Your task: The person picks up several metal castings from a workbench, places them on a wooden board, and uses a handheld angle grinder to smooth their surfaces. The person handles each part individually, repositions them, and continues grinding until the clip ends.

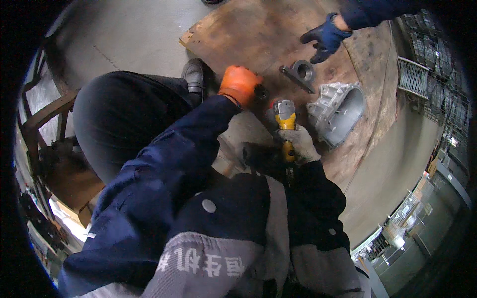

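My left hand (239, 84), in an orange glove, is closed with its fingers at a small dark ring-shaped part (260, 92) above the board's edge. A yellow power tool with a silver head (285, 110), like an angle grinder, is gripped in my right hand (302, 144), which wears a pale glove. The tool's head points away from me, to the right of the dark part. Right of it lies a silver cast-metal housing (329, 115) with a wide opening. Farther off rests a dark metal bracket with a round bore (303, 71).
Another person's hand in a dark blue glove (325, 38) reaches over the board from the far right, near the bracket. The stained wooden board (248, 30) lies on grey floor. Wire-mesh cages (413, 78) stand at right, a wooden-framed piece (52, 110) at left.
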A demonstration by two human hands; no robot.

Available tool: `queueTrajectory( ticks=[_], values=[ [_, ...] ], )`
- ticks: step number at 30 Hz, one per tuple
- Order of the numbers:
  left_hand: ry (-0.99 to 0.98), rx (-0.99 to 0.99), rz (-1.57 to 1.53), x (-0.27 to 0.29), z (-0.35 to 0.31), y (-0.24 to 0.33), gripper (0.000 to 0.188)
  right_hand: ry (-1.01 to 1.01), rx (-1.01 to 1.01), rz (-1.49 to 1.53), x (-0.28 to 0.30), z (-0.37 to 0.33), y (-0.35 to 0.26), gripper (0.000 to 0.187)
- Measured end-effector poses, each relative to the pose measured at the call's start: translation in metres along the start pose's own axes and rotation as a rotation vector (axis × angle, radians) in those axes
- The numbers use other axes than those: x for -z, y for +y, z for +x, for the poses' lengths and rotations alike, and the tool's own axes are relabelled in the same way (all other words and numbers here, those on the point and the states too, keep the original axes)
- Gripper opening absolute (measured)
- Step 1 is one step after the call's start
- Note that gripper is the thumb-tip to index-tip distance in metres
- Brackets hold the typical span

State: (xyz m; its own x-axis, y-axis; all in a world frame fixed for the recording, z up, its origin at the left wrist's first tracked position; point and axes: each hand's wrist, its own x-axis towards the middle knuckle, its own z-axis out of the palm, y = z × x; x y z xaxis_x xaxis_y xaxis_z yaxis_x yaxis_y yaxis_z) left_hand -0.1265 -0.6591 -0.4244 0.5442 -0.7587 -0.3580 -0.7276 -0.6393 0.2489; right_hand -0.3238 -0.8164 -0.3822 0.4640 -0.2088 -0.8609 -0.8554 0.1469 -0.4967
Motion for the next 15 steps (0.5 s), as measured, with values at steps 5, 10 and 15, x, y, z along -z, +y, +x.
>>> queueTrajectory(
  ticks=[5,10,15],
  values=[
    [0.003,-0.14,-0.053,-0.018,0.006,-0.009,0.028,-0.055,-0.004,0.124,0.001,-0.003,0.012,0.03],
    [0.41,-0.505,0.072,-0.027,0.024,-0.023,0.032,-0.113,-0.038,0.149,-0.003,-0.002,0.021,0.035],
    [0.335,0.411,-0.369,-0.013,-0.026,0.03,0.029,-0.058,-0.052,0.087,-0.006,0.004,0.03,0.028]
  ],
)
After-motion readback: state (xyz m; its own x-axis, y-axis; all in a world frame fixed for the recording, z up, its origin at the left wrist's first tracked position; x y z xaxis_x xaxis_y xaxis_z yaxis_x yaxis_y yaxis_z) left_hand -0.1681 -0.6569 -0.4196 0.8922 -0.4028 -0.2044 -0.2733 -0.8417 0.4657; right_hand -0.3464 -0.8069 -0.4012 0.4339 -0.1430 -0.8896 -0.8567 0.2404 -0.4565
